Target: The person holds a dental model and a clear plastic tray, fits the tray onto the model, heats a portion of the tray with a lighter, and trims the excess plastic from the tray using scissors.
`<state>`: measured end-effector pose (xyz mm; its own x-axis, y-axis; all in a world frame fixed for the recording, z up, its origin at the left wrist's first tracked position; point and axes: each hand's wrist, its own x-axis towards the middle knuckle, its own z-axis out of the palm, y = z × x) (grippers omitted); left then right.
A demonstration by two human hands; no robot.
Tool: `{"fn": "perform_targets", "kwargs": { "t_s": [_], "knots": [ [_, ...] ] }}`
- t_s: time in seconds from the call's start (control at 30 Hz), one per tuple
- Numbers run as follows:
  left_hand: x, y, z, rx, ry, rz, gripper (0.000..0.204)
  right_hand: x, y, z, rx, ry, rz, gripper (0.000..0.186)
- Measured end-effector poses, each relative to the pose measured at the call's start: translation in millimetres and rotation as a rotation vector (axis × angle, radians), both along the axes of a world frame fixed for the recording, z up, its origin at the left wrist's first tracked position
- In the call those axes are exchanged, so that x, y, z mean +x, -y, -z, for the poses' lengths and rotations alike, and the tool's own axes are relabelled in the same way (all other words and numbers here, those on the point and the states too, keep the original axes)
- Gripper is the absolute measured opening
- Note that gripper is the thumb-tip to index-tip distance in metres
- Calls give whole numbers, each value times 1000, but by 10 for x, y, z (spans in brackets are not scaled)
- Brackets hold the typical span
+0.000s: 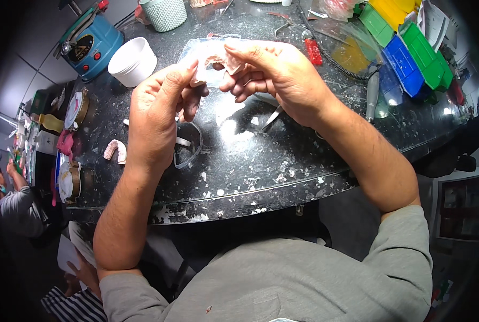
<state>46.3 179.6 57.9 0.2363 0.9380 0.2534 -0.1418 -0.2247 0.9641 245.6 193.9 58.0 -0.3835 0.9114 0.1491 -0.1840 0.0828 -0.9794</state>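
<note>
A pinkish-white, horseshoe-shaped dental cast (232,63) is held up above the bench between both hands. My right hand (274,67) grips its right side, thumb on top and fingers curled beneath. At its left end, the thumb and fingers of my left hand (161,99) close on the pale edge; the fingers partly hide it. Behind the cast lies a clear plastic sheet (191,49). On the bench, left of my left wrist, rests a second pink-and-white dental cast (115,151). Clear safety glasses (196,147) lie just right of that wrist.
A white tub (132,61), a blue machine (92,45) and a woven basket (164,13) stand at the back left. Green and blue bins (406,64) are at the right, near a corded handpiece (372,94). Round brass-coloured flasks (70,182) line the left. Other people sit at left.
</note>
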Motion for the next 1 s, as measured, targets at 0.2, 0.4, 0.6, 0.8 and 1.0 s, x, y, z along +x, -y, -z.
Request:
{"fn": "perform_targets", "kwargs": {
  "t_s": [0.2, 0.4, 0.6, 0.8, 1.0],
  "knots": [
    [6, 7, -5, 31, -56, -8, 28, -40, 32, -24, -24, -3, 77, 36],
    [57, 95, 0, 146, -153, -41, 25, -110, 120, -3, 425, 455, 304, 30],
    [-17, -31, 19, 188, -177, -41, 29, -99, 51, 78, 513, 330, 246, 29],
    [-127, -209, 124, 113, -139, 143, 37, -36, 2, 40, 266, 85, 159, 29],
    [-60, -222, 109, 118, -114, 9, 31, -38, -26, 89, 535, 246, 306, 27]
  ]
}}
